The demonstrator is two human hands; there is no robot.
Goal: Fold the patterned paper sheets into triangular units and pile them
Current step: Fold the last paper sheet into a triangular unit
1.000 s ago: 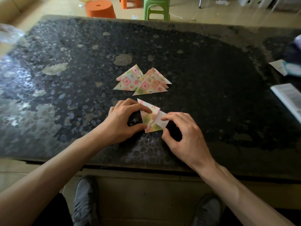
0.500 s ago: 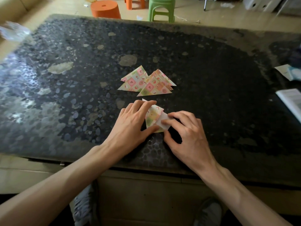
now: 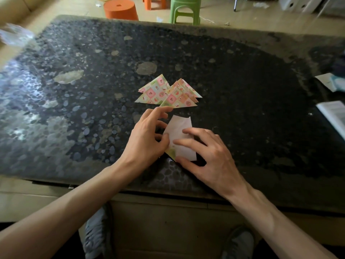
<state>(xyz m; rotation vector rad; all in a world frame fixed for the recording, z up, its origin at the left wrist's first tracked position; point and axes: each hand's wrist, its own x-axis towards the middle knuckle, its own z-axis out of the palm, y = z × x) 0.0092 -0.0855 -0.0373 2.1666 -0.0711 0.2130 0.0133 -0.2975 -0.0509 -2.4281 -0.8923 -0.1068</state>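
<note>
A partly folded paper sheet point(image 3: 180, 128) lies near the table's front edge, white side up, with a patterned green corner showing at its lower left. My left hand point(image 3: 147, 139) pinches its left edge between thumb and fingers. My right hand point(image 3: 209, 152) holds the sheet's right side, fingers lying across the white face and thumb at its lower corner. Just beyond the hands sits a pile of folded triangular units point(image 3: 168, 93) in pink, green and orange checks, fanned out and overlapping.
The dark pebble-patterned table point(image 3: 242, 90) has an open booklet point(image 3: 334, 116) and white papers point(image 3: 328, 81) at its right edge, and a clear plastic bag point(image 3: 15, 34) at the far left. Orange stools point(image 3: 120, 9) and a green stool point(image 3: 184, 8) stand behind. My shoes show below.
The sheet has been turned or unfolded, so its white side now faces up instead of the patterned flap. My left fingers have lifted off its top, and my right fingers now spread across it.
</note>
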